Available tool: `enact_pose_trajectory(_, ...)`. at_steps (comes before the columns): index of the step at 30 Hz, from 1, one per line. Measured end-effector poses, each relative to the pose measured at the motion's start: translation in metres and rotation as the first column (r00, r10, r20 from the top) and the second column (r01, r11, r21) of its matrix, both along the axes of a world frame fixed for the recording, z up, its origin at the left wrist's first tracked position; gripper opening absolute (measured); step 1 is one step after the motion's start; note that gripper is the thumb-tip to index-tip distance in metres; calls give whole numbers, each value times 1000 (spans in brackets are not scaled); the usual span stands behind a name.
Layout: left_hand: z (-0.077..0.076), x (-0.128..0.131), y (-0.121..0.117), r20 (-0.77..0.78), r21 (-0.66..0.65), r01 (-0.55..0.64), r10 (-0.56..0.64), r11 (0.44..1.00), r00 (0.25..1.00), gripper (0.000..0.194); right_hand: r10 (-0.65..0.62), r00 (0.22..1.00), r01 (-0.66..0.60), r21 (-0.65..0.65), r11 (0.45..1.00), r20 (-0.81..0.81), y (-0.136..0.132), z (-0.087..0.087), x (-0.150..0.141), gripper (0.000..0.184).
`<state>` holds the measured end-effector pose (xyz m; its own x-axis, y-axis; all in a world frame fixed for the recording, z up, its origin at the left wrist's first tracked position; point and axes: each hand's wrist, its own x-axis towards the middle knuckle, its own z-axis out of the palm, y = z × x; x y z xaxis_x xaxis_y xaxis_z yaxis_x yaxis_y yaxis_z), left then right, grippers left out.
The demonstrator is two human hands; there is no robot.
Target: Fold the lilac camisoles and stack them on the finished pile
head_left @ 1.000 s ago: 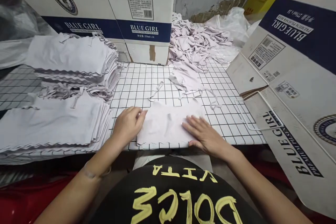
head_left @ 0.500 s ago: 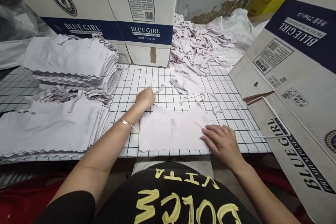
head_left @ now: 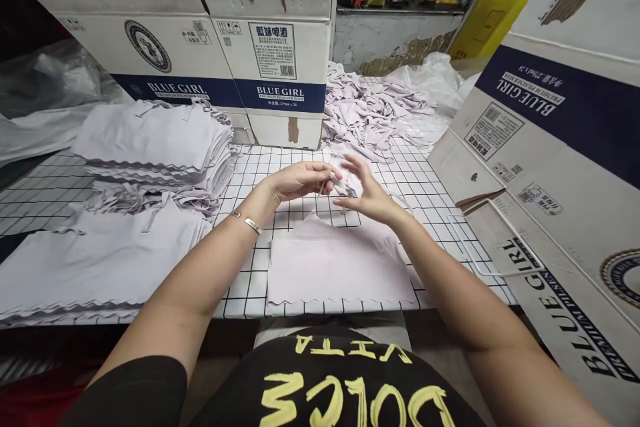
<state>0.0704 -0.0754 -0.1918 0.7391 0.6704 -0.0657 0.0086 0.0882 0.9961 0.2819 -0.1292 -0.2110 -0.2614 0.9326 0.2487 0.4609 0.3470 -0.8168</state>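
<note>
A pale pinkish camisole top (head_left: 340,267) lies flat at the table's front edge, its wavy hem towards me. Just above its upper edge, my left hand (head_left: 303,181) pinches a thin strap, of which only a short piece shows at the fingertips. My right hand (head_left: 370,195) is beside it, thumb and fingers spread in a curve around the left fingertips; I see nothing held in it. Behind both hands lies another crumpled top (head_left: 350,177), partly hidden by them.
Folded tops form an upper stack (head_left: 145,137) and a lower stack (head_left: 100,260) on the left. A loose heap of tops (head_left: 360,103) lies at the back. Cardboard boxes (head_left: 280,97) stand behind, and another box (head_left: 500,113) leans at the right with a white wire frame (head_left: 480,273).
My right hand has left the top's right side and come up to meet the left. My left hand has moved right, still with the strap. The view has tilted up a little.
</note>
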Motion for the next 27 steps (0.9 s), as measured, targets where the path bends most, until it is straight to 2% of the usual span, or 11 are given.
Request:
enact_pose_trajectory(2,3,4,-6,-102,175,-28,47,984,994,38,132,990,-139,-216,967,-44,20,10,-7,56)
enact_pose_trajectory(4,-3,4,-17,-201,370,-102,187,923,961,51,107,990,-138,-429,893,-96,30,18,-9,44)
enact_pose_trajectory(6,-17,4,-29,-374,512,-64,290,856,881,57,58,986,-138,-563,815,-157,29,24,-7,42)
enact_pose_trajectory(9,-45,4,-44,-601,582,87,356,809,716,30,84,957,-259,-687,679,-277,10,34,-2,40)
enact_pose_trajectory(11,-60,3,-47,-607,622,81,414,779,678,35,102,940,-318,-733,601,-324,-11,39,5,41)
enact_pose_trajectory(13,-69,1,-46,-583,657,69,448,751,677,31,135,943,-326,-754,570,-305,-33,41,14,41)
enact_pose_trajectory(15,-74,-3,-45,-571,689,88,464,719,678,24,186,969,-243,-755,609,-162,-51,39,26,43)
enact_pose_trajectory(17,-76,-6,-46,-554,721,99,485,686,677,23,188,970,-40,-664,747,154,-64,33,38,49)
enact_pose_trajectory(20,-76,-8,-51,-528,732,64,506,678,682,28,7,801,169,-238,956,599,-66,17,43,55)
enact_pose_trajectory(23,-73,-7,-55,-526,678,17,469,735,710,26,-83,743,77,39,996,665,-52,-3,24,46)
enact_pose_trajectory(27,-70,-8,-56,-485,604,-15,383,797,786,24,22,757,-37,9,999,653,-25,-23,-19,24)
